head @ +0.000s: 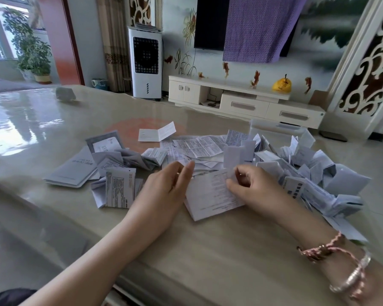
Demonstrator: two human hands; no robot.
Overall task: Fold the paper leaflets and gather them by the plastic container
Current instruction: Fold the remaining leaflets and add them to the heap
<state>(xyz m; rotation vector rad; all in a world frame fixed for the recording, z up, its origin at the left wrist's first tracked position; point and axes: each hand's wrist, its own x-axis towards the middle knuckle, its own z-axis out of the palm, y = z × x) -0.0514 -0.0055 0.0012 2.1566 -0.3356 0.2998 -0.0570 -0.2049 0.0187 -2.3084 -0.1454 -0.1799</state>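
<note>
At the near edge of the table (208,250) I've got both forearms reaching in, a bracelet (318,252) on the right wrist. Btwn the hands lies the leaflet being worked (210,195), flat on the table, long axis running near-left to far-right. Right hand (254,191) is nearer its far-right end: thumb and forefinger curled, pinching the top corner there, palm down, wrist bent inward. Left hand (164,184) sits at the leaflet's left edge w/ fingers straight and together, tips pointing away from me, resting by the paper; can't tell if they press it. My read: a fold's mid-way, and the next move turns on bringing the pinched corner over toward the left hand, across the long axis.

Past the hands, unfolded and half-folded sheets are spread over the table centre. To the right a heap of folded leaflets (314,168) runs back to the plastic container (276,128), clear, at the table's far edge, so that's approx where this one goes. Left pile (93,164) looks undone yet. Far wall: TV cabinet (241,100), air cooler (145,62).
</note>
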